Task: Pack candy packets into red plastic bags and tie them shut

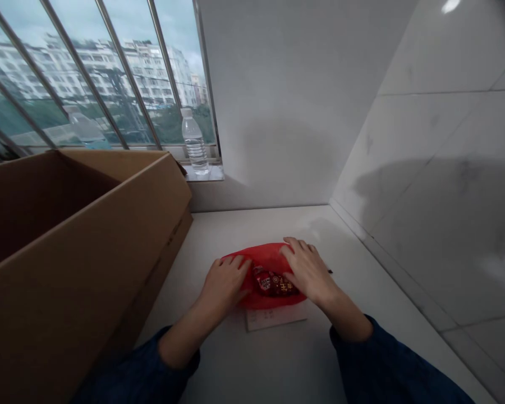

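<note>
A thin, see-through red bag [269,255] lies spread on the white surface, its mouth held wide. Inside it sit shiny dark-red packets [278,283] with gold and white print; what they contain is hidden. At the bag's left side, my left hand [227,278] grips the edge with bent fingers, the thumb partly hidden by the red film. Across from it, my right hand [307,266] has its fingers curled over the right edge, thumb beside the packets. A pale printed card or sheet [275,318] shows partly from under the bag's near side.
A large open cardboard box [109,224] stands close on the left. Behind it, a clear plastic bottle [194,143] rests on the sill of a barred window, with another bottle [86,130] farther left. White walls border the table [269,365] at the back and right.
</note>
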{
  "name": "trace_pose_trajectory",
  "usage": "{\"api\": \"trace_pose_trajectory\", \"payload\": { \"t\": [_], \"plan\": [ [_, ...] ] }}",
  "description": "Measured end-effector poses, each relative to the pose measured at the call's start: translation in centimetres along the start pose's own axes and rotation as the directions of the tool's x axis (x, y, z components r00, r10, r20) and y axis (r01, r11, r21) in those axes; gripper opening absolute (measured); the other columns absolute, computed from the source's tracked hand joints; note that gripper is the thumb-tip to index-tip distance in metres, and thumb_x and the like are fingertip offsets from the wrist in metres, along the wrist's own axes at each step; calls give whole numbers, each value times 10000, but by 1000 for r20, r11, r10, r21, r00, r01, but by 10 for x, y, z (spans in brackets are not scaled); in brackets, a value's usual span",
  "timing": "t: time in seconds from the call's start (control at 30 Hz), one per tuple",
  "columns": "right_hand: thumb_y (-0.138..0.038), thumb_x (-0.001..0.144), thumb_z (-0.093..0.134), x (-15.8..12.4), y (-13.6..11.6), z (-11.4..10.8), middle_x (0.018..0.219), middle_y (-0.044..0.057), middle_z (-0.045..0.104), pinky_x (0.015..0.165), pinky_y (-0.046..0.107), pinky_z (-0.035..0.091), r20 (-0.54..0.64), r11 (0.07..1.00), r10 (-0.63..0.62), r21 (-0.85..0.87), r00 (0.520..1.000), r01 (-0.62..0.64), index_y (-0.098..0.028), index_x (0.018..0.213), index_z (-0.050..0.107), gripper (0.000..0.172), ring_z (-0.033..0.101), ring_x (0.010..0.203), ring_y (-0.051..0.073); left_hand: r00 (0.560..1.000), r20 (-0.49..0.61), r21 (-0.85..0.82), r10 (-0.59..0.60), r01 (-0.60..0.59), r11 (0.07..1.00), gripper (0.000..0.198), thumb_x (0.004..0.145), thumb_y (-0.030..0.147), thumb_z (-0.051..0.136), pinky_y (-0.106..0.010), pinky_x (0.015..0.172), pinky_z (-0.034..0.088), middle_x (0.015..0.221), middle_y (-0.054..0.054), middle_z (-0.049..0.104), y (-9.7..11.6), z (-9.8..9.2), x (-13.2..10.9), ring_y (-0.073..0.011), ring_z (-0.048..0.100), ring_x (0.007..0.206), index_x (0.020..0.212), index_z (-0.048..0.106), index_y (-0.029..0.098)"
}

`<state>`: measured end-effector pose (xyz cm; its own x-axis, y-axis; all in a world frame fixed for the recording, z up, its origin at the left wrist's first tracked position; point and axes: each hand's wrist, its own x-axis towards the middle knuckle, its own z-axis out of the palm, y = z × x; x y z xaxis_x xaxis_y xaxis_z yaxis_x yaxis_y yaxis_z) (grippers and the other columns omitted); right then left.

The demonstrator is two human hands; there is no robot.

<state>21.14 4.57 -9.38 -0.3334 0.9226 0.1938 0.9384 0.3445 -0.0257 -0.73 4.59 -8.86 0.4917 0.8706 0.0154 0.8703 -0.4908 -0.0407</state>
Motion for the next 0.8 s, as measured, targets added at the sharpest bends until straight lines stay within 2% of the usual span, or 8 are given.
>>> {"api": "trace_pose_trajectory", "payload": {
  "t": [0.1,0.2,0.3,0.47,0.57,0.63,0.8],
  "plan": [
    [-151,809,719,4,-3,7,1476,156,475,1032,483,432,22,1000,12,-16,1000,-12,-156,1261,560,480,514,1273,336,999,-30,-42,22,-23,999,333,965,310,543,-451,972,439,1274,-112,647,7,15,11,-296,600,1158,1268,599,185],
    [-133,870,634,6,-1,11,1287,150,633,853,405,513,85,996,78,-41,993,-75,-159,1268,541,410,643,1098,305,999,-36,-74,-7,4,997,284,1011,288,433,-412,910,471,1154,-100,686,10,29,21,-269,639,1064,1147,658,179],
    [-125,950,497,9,2,9,995,92,735,664,315,491,97,994,105,-38,990,-102,-173,1156,581,228,716,883,253,997,-44,-98,-68,64,993,287,1003,283,433,-383,828,494,1081,-120,683,6,40,25,-266,660,977,1023,688,151],
    [-148,984,458,12,6,7,945,68,752,619,290,435,83,992,124,-38,989,-121,-194,1100,566,164,730,849,243,994,-31,-169,-109,103,980,308,981,364,480,-343,718,496,992,-116,698,-8,49,25,-273,674,924,926,709,166],
    [-142,992,438,12,7,8,917,61,754,602,293,416,77,990,140,-32,987,-138,-192,1115,541,168,731,815,242,997,-16,-236,-76,70,969,279,943,403,554,-305,663,481,894,-79,719,-14,48,24,-256,680,868,858,715,190],
    [-127,993,426,13,8,8,885,52,751,596,290,408,75,989,151,-24,986,-149,-191,1123,527,177,728,792,234,999,-26,-286,-45,35,957,203,917,373,604,-285,668,476,893,-50,731,-15,43,24,-232,680,854,880,718,210],
    [-67,963,424,10,11,4,939,48,719,600,285,411,60,989,148,-13,987,-148,-205,1044,557,208,710,768,213,992,-126,-395,9,-59,917,139,943,280,585,-287,773,480,985,-42,728,-18,16,21,-205,667,925,995,703,226]
  ]
}}
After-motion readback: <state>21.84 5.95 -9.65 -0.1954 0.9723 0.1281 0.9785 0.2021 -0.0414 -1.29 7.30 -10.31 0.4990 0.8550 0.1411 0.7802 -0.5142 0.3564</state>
